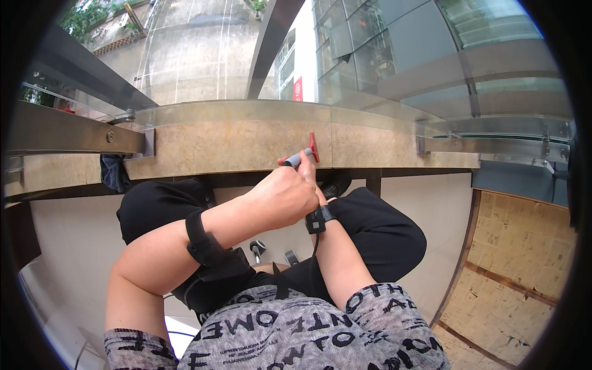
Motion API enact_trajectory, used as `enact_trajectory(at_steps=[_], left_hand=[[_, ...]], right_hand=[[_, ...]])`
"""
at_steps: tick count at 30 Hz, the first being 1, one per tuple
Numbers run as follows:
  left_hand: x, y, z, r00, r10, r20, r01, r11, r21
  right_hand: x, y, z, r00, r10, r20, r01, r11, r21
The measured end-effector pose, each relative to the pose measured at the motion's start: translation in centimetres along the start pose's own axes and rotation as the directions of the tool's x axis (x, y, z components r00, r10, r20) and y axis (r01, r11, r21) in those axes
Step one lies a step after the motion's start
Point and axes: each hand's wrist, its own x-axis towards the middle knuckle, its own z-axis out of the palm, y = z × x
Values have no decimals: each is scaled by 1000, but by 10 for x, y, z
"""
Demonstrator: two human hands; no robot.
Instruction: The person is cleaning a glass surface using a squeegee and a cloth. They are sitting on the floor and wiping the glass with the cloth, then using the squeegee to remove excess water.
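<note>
A small T-shaped hand tool, a scraper or squeegee with a red head and a grey and black handle, is held low over the stone ledge. My right hand has its fingers around the grey part of the handle. My left hand, back towards me, is curled in a fist over the handle's black end and overlaps my right hand. Its fingertips and the end of the handle are hidden beneath it. Whether the red head touches the ledge cannot be told. Black straps with small devices are on both forearms.
Beyond the ledge stands a glass panel with metal posts; a street lies far below. Metal brackets flank the ledge. A dark cloth hangs at its left edge. My bent knees are close below. Paper-covered boards are at right.
</note>
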Motion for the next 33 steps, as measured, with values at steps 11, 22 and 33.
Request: enact_trajectory(at_steps=[11,22,33], left_hand=[[-1,4,-3,999,21,-34,-22,1000,-10],[-2,6,3,998,44,-34,-45,998,-46],[-5,13,2,995,94,35,-90,993,-81]], right_hand=[[10,-5,-3,1000,9,1,-9,988,157],[5,-10,2,995,-75,-73,86,984,158],[3,-13,2,997,-75,11,74,997,29]])
